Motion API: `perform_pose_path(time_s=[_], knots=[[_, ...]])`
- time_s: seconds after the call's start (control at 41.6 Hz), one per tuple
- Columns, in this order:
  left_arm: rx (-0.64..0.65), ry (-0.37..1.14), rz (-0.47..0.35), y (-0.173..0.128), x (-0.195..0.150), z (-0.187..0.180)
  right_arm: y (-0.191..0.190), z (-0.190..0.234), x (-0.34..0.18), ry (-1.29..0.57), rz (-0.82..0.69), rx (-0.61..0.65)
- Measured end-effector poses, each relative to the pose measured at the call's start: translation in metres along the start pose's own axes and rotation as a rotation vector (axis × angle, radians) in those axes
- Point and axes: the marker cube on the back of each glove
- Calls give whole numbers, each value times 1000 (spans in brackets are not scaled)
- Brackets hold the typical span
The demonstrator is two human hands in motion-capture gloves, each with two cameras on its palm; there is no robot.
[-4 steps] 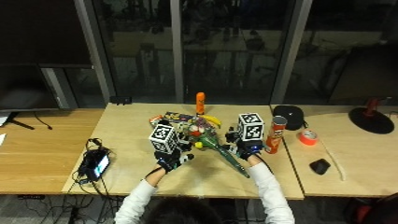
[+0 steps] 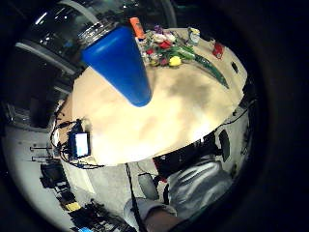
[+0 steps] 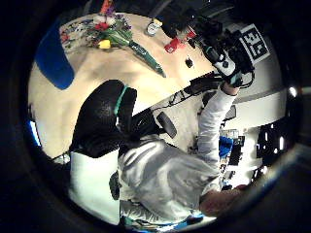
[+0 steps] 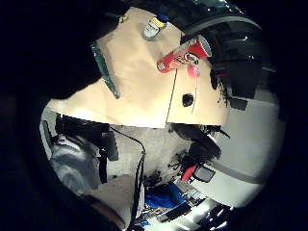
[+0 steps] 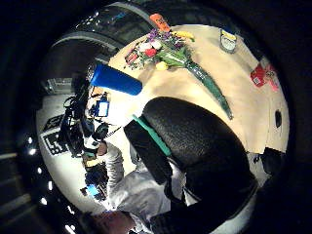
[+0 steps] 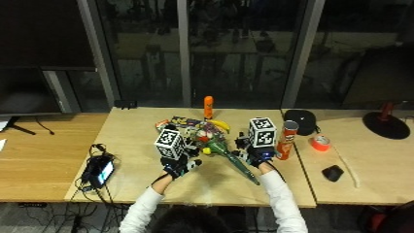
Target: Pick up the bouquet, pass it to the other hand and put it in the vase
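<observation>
The bouquet (image 6: 216, 143) lies flat on the table, its flower heads toward the far side and its green wrapped stem (image 6: 242, 170) pointing at the near edge. My right hand (image 6: 257, 156) hovers just right of the stem, fingers relaxed, holding nothing. My left hand (image 6: 176, 165) is raised left of the bouquet, also empty. A tapered vase (image 2: 118, 63) stands upright on the table close to the left palm; in the outside view the left hand hides it. The bouquet (image 5: 170, 53) shows whole in the right thumb side palm view, apart from the hand.
An orange bottle (image 6: 208, 107) and a banana (image 6: 221, 125) lie behind the flowers. A red crisp tube (image 6: 284, 145), a tape roll (image 6: 319, 142) and a black mouse (image 6: 332, 173) are to the right. A device with cables (image 6: 100, 170) sits at the left edge.
</observation>
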Motion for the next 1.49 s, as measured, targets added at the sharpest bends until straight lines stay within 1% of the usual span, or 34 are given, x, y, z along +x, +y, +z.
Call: perform_pose_path(time_s=[0.024,0.072,0.192,0.313,0.529,0.697,0.793,0.889,0.962,1.058,1.13,1.322,1.418,1.49], knots=[[-24,-77,-20,0,11,-1,11,-19,2,57,-8,-19],[-43,-137,-43,0,19,-1,22,-36,4,101,-16,-28],[-44,-142,-40,1,21,-2,34,-48,0,115,-24,-7],[-41,-134,-24,1,20,-5,33,-57,-3,102,-45,11],[-39,-125,-49,3,9,-5,30,-66,-17,75,-76,47],[-33,-115,-59,5,5,-7,30,-73,-11,89,-7,70],[-23,-114,-76,2,0,-5,28,-84,-4,53,32,61],[-28,-108,-82,2,-3,-5,17,-85,7,32,61,44],[-21,-104,-84,4,-4,-8,4,-83,19,47,110,51],[8,-96,-83,6,-7,-12,-15,-73,38,96,200,74],[13,-85,-80,7,-8,-11,-28,-56,51,71,228,47],[26,-65,-72,5,-9,-6,-60,18,83,-67,253,-50],[25,-68,-79,2,-15,0,-73,59,92,-87,264,-90],[11,-64,-83,4,-15,2,-71,76,89,-88,254,-85]])
